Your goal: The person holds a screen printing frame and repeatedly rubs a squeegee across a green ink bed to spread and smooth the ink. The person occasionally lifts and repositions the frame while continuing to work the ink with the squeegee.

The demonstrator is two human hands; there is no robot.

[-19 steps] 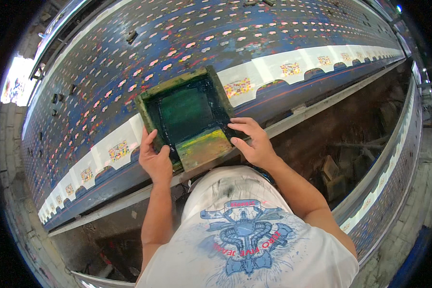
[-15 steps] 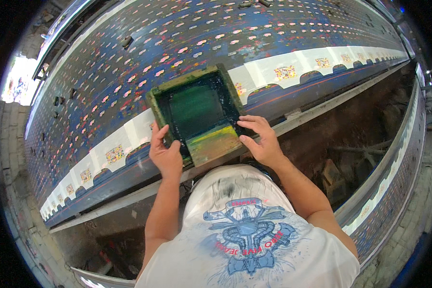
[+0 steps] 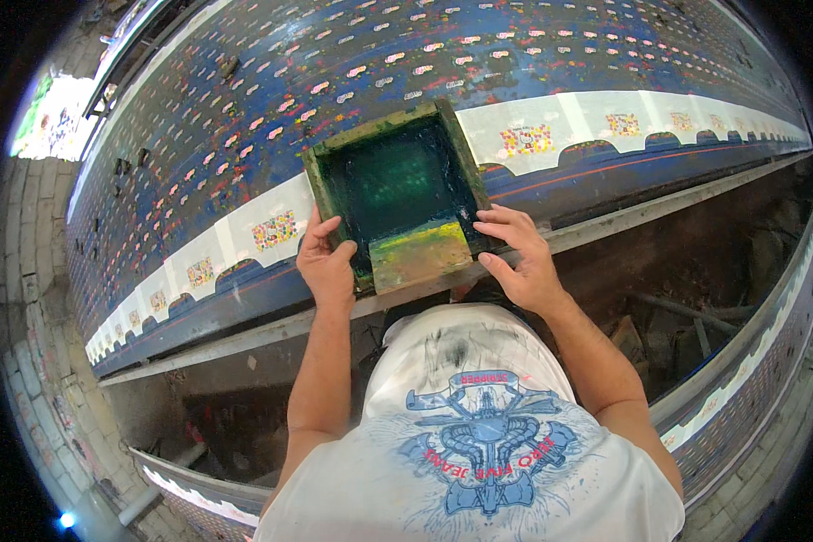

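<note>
A screen-printing frame point(image 3: 391, 194), with ink-stained wooden sides and a dark green mesh, is between my hands over the near edge of the long table. A flat board point(image 3: 420, 256) smeared with yellow and green ink spans its near end. My left hand point(image 3: 327, 264) grips the frame's left side near the front corner, thumb on top. On the opposite side, my right hand point(image 3: 519, 253) holds the right edge between thumb and fingers. White cut fabric pieces point(image 3: 526, 137) with colourful prints lie in a row, partly covered by the frame. Whether the frame touches the fabric, I cannot tell.
The long dark-blue table point(image 3: 370, 54) is spotted with ink and many small pale patches. A metal rail point(image 3: 596, 230) runs along its near edge. Behind my body, another table point(image 3: 732, 443) carries white pieces. Small dark objects point(image 3: 228, 67) sit farther back.
The table and fabric row have shifted in the picture as my view moved. Both hands still grip the frame, which now appears slightly farther right and higher. Pale specks now show on its green mesh.
</note>
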